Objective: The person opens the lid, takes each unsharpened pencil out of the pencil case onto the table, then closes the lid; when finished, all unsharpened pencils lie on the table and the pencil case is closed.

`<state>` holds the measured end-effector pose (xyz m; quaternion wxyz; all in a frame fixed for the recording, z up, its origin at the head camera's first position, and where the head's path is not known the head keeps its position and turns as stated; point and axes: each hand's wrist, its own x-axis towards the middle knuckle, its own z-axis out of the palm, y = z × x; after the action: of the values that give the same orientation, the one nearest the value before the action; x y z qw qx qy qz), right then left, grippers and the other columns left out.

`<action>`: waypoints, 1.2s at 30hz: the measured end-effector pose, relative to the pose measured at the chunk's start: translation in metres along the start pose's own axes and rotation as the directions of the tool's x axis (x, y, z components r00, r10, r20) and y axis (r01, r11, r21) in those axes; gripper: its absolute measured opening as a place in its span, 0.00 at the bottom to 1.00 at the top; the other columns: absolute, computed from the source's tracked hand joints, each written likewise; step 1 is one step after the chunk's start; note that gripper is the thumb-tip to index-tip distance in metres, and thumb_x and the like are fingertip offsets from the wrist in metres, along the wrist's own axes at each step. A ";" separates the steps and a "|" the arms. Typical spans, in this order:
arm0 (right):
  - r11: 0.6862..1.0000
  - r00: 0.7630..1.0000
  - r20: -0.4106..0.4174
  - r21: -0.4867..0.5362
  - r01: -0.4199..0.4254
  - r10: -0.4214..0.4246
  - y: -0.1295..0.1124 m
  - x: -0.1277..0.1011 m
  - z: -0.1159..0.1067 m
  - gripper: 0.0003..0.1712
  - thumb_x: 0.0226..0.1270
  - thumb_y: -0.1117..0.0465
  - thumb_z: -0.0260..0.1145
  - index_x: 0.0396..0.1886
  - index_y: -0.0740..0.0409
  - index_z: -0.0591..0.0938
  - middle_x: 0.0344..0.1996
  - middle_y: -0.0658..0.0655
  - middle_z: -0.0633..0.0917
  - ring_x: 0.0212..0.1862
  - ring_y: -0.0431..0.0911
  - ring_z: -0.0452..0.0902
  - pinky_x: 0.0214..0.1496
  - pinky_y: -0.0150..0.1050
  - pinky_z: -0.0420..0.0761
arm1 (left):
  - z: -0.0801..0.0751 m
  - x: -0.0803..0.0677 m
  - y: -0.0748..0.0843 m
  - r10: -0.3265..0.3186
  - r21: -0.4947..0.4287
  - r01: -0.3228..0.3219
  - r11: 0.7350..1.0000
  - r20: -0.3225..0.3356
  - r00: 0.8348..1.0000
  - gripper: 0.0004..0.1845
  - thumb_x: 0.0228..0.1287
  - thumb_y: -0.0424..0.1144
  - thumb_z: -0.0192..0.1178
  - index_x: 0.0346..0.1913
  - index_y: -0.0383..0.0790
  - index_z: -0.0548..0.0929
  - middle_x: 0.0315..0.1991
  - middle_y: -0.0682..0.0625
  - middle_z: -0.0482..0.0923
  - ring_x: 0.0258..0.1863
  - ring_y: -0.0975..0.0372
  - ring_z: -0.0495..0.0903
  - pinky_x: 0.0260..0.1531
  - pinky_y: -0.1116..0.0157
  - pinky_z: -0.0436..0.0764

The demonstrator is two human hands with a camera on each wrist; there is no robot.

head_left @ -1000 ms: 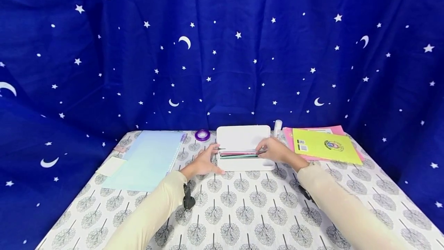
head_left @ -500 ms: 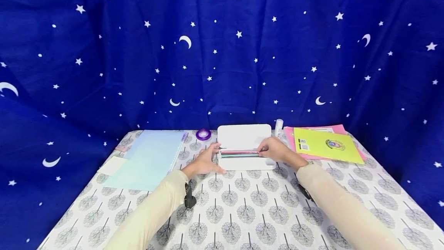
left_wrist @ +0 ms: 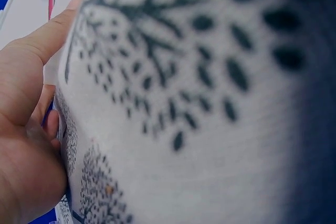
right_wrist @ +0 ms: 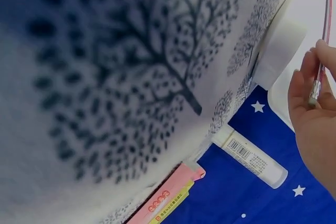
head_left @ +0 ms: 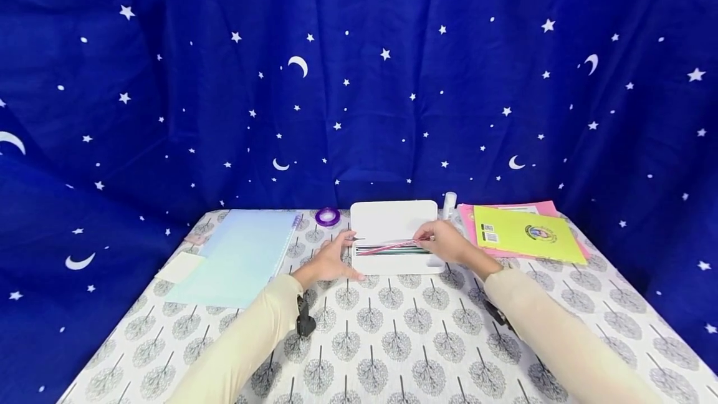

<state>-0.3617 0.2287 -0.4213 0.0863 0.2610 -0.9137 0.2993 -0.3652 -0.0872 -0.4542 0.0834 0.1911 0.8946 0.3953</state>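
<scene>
A white pencil case [head_left: 398,265] lies with its lid raised at the table's far middle. Inside it are several dark and green pencils [head_left: 395,251]. My left hand [head_left: 331,262] holds the case's left end, thumb at the front corner and fingers toward the hinge side. A thin dark tip by those fingers is too small to identify. My right hand [head_left: 445,243] pinches a red pencil [head_left: 387,247] near its right end, slanted with its left end low in the case. In the right wrist view, the pencil's end shows between thumb and fingers.
A white glue stick [head_left: 449,204] stands behind the case, with yellow and pink booklets [head_left: 530,235] to its right. Purple tape [head_left: 328,217], a light blue spiral notebook [head_left: 238,260] and a pale paper pad [head_left: 179,268] lie left. A blue curtain [head_left: 359,111] hangs behind.
The red pencil's right end has risen out of the case in my right hand, and the pencil now slants over the others. My left hand stays at the case's left end.
</scene>
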 end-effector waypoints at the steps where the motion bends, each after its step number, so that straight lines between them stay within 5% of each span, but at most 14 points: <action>1: 1.000 1.000 -0.005 -0.002 0.002 -0.002 -0.001 -0.001 0.000 0.04 0.63 0.68 0.69 0.36 0.58 0.88 0.34 0.50 0.88 0.40 0.47 0.83 0.50 0.49 0.82 | 0.000 0.000 0.000 -0.004 -0.003 0.004 1.000 0.000 1.000 0.61 0.34 0.53 0.82 0.75 0.62 0.58 0.71 0.56 0.66 0.70 0.51 0.59 0.67 0.36 0.56; 15: 0.998 0.999 -0.028 0.047 0.041 -0.040 -0.018 -0.027 -0.008 0.03 0.61 0.69 0.71 0.35 0.62 0.87 0.31 0.52 0.87 0.37 0.44 0.82 0.45 0.42 0.84 | 0.000 -0.003 0.000 -0.001 -0.020 0.001 1.000 0.001 1.000 0.61 0.35 0.51 0.82 0.76 0.58 0.58 0.72 0.54 0.66 0.71 0.49 0.57 0.67 0.35 0.53; 28: 0.996 0.998 0.026 0.071 0.054 -0.056 -0.040 -0.055 -0.007 0.04 0.60 0.71 0.70 0.32 0.60 0.86 0.30 0.48 0.86 0.35 0.39 0.80 0.40 0.36 0.82 | -0.003 -0.001 0.001 0.014 0.044 -0.014 0.999 -0.007 1.000 0.60 0.36 0.47 0.82 0.76 0.57 0.57 0.71 0.53 0.68 0.70 0.49 0.58 0.67 0.38 0.52; 36: 0.994 0.993 0.117 0.106 -0.011 -0.001 -0.043 -0.062 -0.003 0.04 0.61 0.71 0.69 0.33 0.59 0.85 0.29 0.52 0.87 0.32 0.38 0.80 0.37 0.33 0.82 | -0.002 -0.002 0.003 0.013 0.043 -0.013 0.999 -0.006 1.000 0.61 0.37 0.51 0.82 0.76 0.58 0.57 0.71 0.53 0.68 0.69 0.50 0.59 0.67 0.38 0.55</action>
<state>-0.2863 0.2273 -0.4167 0.0179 0.2801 -0.9005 0.3320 -0.3632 -0.0875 -0.4501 0.0740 0.1974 0.9019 0.3770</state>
